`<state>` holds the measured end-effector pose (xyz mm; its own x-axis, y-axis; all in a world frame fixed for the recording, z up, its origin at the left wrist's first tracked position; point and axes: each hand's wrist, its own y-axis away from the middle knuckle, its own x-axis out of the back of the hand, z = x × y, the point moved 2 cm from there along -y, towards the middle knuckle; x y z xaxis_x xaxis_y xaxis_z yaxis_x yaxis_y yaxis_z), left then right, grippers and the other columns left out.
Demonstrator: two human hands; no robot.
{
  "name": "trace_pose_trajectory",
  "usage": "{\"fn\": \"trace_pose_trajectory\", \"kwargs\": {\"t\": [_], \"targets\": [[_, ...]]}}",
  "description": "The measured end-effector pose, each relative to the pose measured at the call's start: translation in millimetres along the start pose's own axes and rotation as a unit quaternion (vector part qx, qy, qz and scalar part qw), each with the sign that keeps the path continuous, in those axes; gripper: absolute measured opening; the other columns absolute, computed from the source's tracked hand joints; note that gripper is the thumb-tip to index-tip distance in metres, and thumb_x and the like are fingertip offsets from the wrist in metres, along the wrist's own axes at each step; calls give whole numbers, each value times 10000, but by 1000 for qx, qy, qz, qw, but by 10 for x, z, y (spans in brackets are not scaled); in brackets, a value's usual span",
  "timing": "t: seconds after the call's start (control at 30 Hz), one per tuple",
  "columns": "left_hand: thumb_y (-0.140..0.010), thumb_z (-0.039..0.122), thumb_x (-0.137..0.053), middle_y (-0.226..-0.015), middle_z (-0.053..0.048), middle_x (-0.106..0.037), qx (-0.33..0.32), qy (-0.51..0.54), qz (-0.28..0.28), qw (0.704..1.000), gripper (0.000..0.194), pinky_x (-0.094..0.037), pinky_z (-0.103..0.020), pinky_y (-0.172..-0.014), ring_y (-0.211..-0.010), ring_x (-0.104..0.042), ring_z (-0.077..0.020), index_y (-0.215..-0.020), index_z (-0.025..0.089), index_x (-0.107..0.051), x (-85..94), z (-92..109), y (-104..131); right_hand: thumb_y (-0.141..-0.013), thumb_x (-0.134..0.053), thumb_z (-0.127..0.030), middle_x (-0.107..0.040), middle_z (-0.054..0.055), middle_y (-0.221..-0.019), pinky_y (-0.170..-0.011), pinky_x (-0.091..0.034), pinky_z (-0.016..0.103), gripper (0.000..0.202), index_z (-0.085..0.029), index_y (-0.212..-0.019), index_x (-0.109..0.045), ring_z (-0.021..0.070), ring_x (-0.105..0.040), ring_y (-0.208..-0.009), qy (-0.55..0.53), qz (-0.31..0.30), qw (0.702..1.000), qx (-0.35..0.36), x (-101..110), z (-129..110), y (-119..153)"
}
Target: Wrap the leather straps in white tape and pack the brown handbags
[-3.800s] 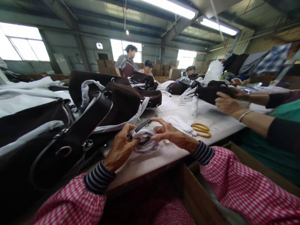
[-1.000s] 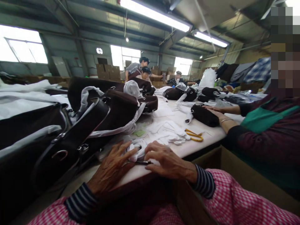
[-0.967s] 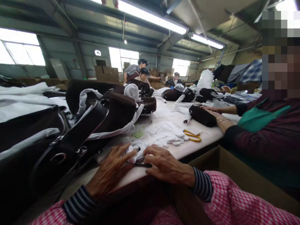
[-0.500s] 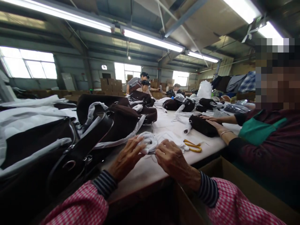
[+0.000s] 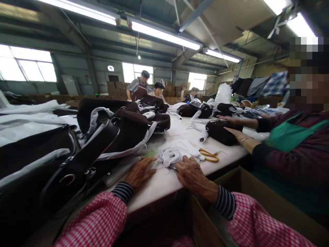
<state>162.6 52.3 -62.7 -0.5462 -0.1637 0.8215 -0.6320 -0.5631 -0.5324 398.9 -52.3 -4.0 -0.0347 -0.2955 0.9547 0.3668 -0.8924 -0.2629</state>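
Observation:
A coil of white wrapped strap or cord point(image 5: 170, 157) lies on the pale table, with loose white strips point(image 5: 189, 147) spread behind it. My left hand point(image 5: 141, 173) rests on the table just left of the coil, fingers apart, nothing in it. At the coil's near right side is my right hand point(image 5: 193, 174), its fingers bent and closed round something thin and dark that pokes out by the fingertips; its kind is too small to tell. Yellow-handled scissors point(image 5: 209, 156) lie to the right of the strips.
Dark brown handbags point(image 5: 128, 132) with white-wrapped handles are heaped on the left. At the right, a co-worker in a green apron point(image 5: 288, 137) has both hands at a dark bag point(image 5: 222, 132). Below the table edge stands an open cardboard box point(image 5: 239, 181). Several people work farther back.
My left hand has left the coil and come down onto the table. The coil now lies free there, and my right hand has lowered beside it. A far worker has straightened up.

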Motion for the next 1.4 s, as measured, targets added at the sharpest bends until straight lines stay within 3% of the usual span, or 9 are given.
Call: {"fn": "trace_pose_trajectory", "kwargs": {"t": [0.17, 0.33, 0.53, 0.73, 0.83, 0.93, 1.1, 1.2, 1.4], "targets": [[-1007, 235, -484, -1040, -108, -769, 29, -9, -11, 999, 240, -600, -412, -931, -1009, -723, -254, -1028, 157, -709, 31, 51, -79, -928, -568, -195, -671, 48, -901, -743, -361, 304, 177, -197, -1069, -675, 198, -609, -826, -125, 0, 988, -96, 42, -71, -83], [-977, 181, -513, -924, -90, -742, 48, -20, -23, 998, 206, -589, -394, -846, -926, -710, -250, -917, 153, -708, 109, 184, -79, -889, -540, -201, -620, -8, -784, -666, -327, 283, 194, -199, -1074, -596, 180, -594, -722, -221, -49, 970, -91, -30, -178, -194], [-947, 196, -629, -959, -38, -757, 14, -24, -38, 999, 75, -560, -325, -763, -900, -698, -204, -912, 202, -694, 381, 610, 389, -938, -468, -313, -643, 11, -782, -680, -372, 327, 167, -227, -1066, -533, 236, -643, -732, -215, -66, 972, -72, -175, -120, -259], [-997, 105, -522, -1122, -59, -763, -63, -112, 158, 979, 183, -515, -395, -986, -1078, -670, -226, -1069, 171, -677, 1413, 1089, 1044, -954, -488, -417, -726, 68, -907, -746, -471, 380, 229, -237, -1079, -552, 285, -711, -837, -209, -79, 973, -62, -224, -80, -236], [-984, 109, -565, -1085, -44, -761, 2, -205, 228, 952, 171, -521, -395, -939, -1047, -661, -224, -1057, 197, -693, 2037, 971, 1184, -946, -509, -383, -755, 115, -998, -803, -492, 410, 222, -237, -1083, -606, 317, -721, -935, -143, -20, 989, -29, -164, -97, -246], [-1001, 257, -601, -1149, -51, -737, 86, -249, 218, 940, 135, -531, -435, -964, -1101, -635, -257, -1085, 215, -698, 2347, 631, 1234, -973, -515, -366, -748, 106, -915, -780, -492, 391, 175, -235, -993, -630, 309, -720, -901, -84, 54, 995, -20, 2, -235, -315], [-988, 401, -622, -1410, -77, -622, 151, -241, 158, 946, 377, -541, -467, -994, -1212, -582, -292, -1335, 259, -590, 2090, 153, 1355, -1002, -543, -319, -694, 24, -805, -672, -455, 314, 125, -229, -980, -627, 210, -669, -722, -181, 112, 976, 50, 428, -773, -524], [-974, 363, -641, -1396, -99, -614, 148, -247, 183, 940, 374, -529, -494, -1004, -1209, -574, -314, -1323, 249, -576, 1903, 122, 1434, -978, -578, -223, -696, 36, -927, -712, -487, 311, 59, -217, -1010, -627, 195, -660, -779, -246, 151, 949, 125, 626, -1131, -674], [-988, 341, -620, -1389, -102, -610, 126, -248, 219, 935, 378, -514, -504, -1020, -1248, -562, -325, -1351, 254, -561, 1812, 209, 1594, -938, -615, -116, -564, 107, -1424, -971, -530, 411, 426, -204, -1351, -558, 280, -535, -1221, -186, 241, 928, 214, 835, -1699, -1040]]}}
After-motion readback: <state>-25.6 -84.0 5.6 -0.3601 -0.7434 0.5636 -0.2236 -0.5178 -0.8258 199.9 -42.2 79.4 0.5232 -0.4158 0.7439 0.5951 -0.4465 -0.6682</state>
